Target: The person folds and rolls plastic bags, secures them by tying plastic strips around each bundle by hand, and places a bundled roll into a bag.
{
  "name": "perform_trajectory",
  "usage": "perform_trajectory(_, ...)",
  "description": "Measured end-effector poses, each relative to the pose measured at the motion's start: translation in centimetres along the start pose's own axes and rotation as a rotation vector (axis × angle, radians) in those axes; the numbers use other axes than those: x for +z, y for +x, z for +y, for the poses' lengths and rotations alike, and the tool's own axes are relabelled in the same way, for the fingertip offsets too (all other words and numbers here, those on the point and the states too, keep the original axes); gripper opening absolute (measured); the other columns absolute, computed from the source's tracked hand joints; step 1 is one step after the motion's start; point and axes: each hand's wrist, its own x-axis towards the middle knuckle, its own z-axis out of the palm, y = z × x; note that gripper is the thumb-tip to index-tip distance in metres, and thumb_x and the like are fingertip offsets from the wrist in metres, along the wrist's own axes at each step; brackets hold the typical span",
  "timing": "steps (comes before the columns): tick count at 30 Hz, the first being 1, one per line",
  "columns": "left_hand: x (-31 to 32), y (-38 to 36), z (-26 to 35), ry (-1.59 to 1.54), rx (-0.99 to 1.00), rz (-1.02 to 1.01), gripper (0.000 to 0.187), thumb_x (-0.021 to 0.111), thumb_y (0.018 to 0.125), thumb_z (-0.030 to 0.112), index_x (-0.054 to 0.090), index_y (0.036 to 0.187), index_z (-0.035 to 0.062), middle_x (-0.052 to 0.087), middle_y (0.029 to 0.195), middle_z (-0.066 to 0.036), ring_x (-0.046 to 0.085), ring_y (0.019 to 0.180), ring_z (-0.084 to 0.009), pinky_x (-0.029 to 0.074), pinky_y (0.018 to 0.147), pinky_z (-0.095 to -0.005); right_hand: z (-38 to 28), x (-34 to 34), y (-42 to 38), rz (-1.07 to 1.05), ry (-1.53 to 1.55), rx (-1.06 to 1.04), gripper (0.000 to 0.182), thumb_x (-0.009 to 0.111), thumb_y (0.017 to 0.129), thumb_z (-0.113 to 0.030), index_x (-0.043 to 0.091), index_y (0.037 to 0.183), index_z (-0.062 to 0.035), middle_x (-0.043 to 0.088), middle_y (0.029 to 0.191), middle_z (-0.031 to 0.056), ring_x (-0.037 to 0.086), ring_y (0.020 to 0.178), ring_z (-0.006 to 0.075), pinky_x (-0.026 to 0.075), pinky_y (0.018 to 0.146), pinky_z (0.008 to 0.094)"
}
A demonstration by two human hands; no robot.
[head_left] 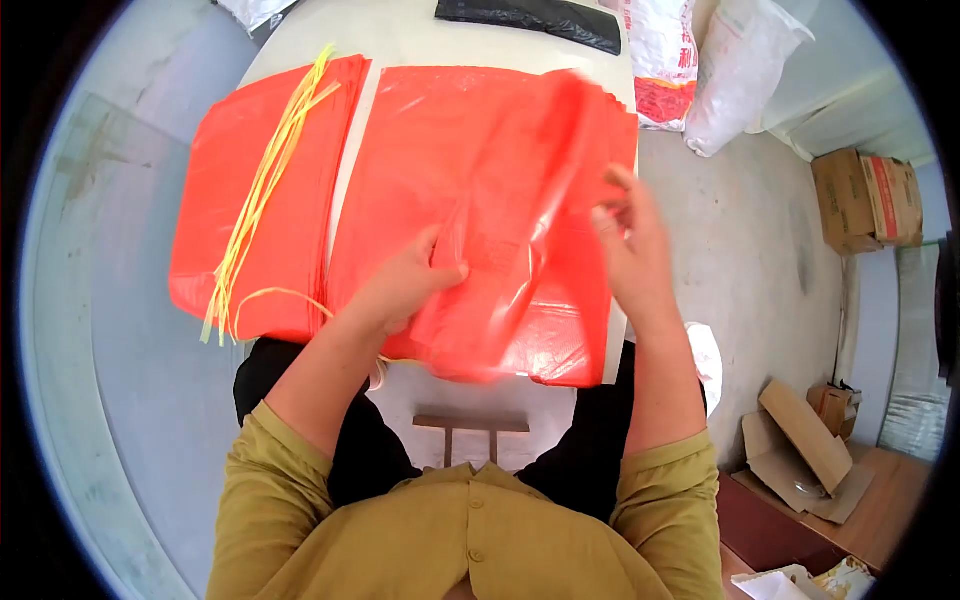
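Two stacks of flat red plastic bags lie side by side on a pale table. Yellow strips (262,190) rest across the left stack (205,215). Over the right stack (400,130), a loose red bag (500,240) is raised and creased, partly blurred. My left hand (408,283) pinches the loose bag's left side between thumb and fingers. At the right edge of the stack is my right hand (632,235), its fingers curled and apart, with nothing visible between them.
A black folded plastic piece (530,22) lies at the table's far edge (350,30). White sacks (735,70) stand beyond the table's right side. Cardboard boxes (850,205) are at the right, with opened cardboard (800,450) lower down on a brown surface.
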Motion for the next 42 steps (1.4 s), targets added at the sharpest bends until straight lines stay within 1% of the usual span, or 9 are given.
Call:
perform_trajectory(3, 0.6, -0.4, -0.5, 0.110, 0.005, 0.032, 0.086, 0.070, 0.091, 0.000, 0.021, 0.162, 0.0030, 0.047, 0.152, -0.018, 0.048, 0.139, -0.0259, 0.041, 0.117, -0.0405, 1.6, 2.7, -1.3, -0.335, 0.188, 0.223, 0.061, 0.060, 0.103, -0.010, 0.035, 0.159, -0.0039, 0.053, 0.149, 0.0134, 0.062, 0.112, 0.0178, 0.050, 0.098, 0.0326)
perform_trajectory(5, 0.9, -0.8, -0.6, 0.091, 0.013, 0.005, 0.095, 0.071, 0.090, -0.001, 0.012, 0.164, 0.0054, 0.041, 0.157, -0.018, 0.043, 0.144, -0.0260, 0.039, 0.118, -0.0406, 0.7, 3.4, -1.6, -0.398, 0.297, 0.324, 0.064, 0.059, 0.104, -0.011, 0.031, 0.161, -0.0040, 0.050, 0.152, 0.0148, 0.062, 0.108, 0.0180, 0.050, 0.096, 0.0325)
perform_trajectory(10, 1.6, -1.5, -1.4, 0.182, 0.098, -0.085, 0.102, 0.071, 0.089, 0.000, 0.004, 0.166, 0.0087, 0.036, 0.160, -0.019, 0.041, 0.146, -0.0303, 0.039, 0.118, -0.0419, -0.9, 4.5, -1.6, -0.310, 0.237, 0.258, 0.073, 0.067, 0.098, -0.013, 0.031, 0.160, -0.0035, 0.056, 0.140, 0.0217, 0.064, 0.112, 0.0303, 0.051, 0.100, 0.0399)
perform_trajectory(12, 2.4, -2.6, -1.1, 0.452, 0.194, 0.008, 0.100, 0.072, 0.088, 0.002, 0.010, 0.165, 0.0081, 0.033, 0.162, -0.022, 0.040, 0.147, -0.0351, 0.038, 0.119, -0.0428, 0.4, 5.4, -1.4, -0.267, 0.103, 0.098, 0.076, 0.069, 0.095, -0.011, 0.031, 0.160, -0.0036, 0.051, 0.146, 0.0228, 0.062, 0.120, 0.0323, 0.050, 0.105, 0.0412)
perform_trajectory(16, 2.4, -2.8, -0.7, 1.083, 0.329, 0.116, 0.090, 0.076, 0.086, 0.011, 0.029, 0.162, 0.0061, 0.025, 0.165, -0.027, 0.033, 0.150, -0.0445, 0.035, 0.120, -0.0459, 0.4, 6.0, -1.3, -0.307, -0.047, 0.076, 0.077, 0.072, 0.093, -0.010, 0.032, 0.159, -0.0030, 0.046, 0.152, 0.0231, 0.055, 0.132, 0.0347, 0.046, 0.111, 0.0427)
perform_trajectory(19, 1.8, -2.2, -1.2, 1.142, 0.551, 0.117, 0.082, 0.079, 0.084, 0.022, 0.043, 0.156, 0.0052, 0.021, 0.167, -0.028, 0.026, 0.153, -0.0467, 0.032, 0.123, -0.0493, 0.2, 6.6, -1.2, -0.269, -0.014, 0.080, 0.076, 0.071, 0.093, -0.010, 0.034, 0.158, -0.0023, 0.045, 0.153, 0.0234, 0.052, 0.136, 0.0357, 0.044, 0.113, 0.0428)
perform_trajectory(27, 2.5, -0.7, -1.4, 1.240, 0.718, 0.054, 0.079, 0.077, 0.085, 0.030, 0.046, 0.151, 0.0018, 0.026, 0.166, -0.027, 0.021, 0.154, -0.0489, 0.027, 0.123, -0.0601, 0.8, 8.4, 0.3, -0.269, 0.259, 0.192, 0.060, 0.059, 0.101, -0.010, 0.038, 0.157, 0.0000, 0.040, 0.159, 0.0268, 0.049, 0.141, 0.0366, 0.041, 0.115, 0.0413)
perform_trajectory(36, 3.0, -0.2, -3.2, 1.427, 0.757, 0.042, 0.071, 0.065, 0.086, 0.024, 0.046, 0.151, 0.0018, 0.034, 0.162, -0.024, 0.028, 0.153, -0.0415, 0.027, 0.121, -0.0625, 2.4, 9.0, 0.7, -0.300, -0.076, -0.106, 0.050, 0.053, 0.106, -0.015, 0.047, 0.154, -0.0031, 0.038, 0.163, 0.0255, 0.030, 0.155, 0.0350, 0.029, 0.123, 0.0437)
perform_trajectory(42, 3.2, -0.2, -3.3, 1.444, 0.772, 0.063, 0.069, 0.062, 0.089, 0.026, 0.047, 0.152, 0.0015, 0.035, 0.163, -0.019, 0.026, 0.154, -0.0390, 0.026, 0.122, -0.0618, 3.8, 10.2, 5.5, -0.254, -0.400, -0.108, 0.057, 0.056, 0.104, -0.027, 0.045, 0.156, -0.0059, 0.042, 0.161, 0.0203, 0.029, 0.155, 0.0354, 0.018, 0.125, 0.0558)
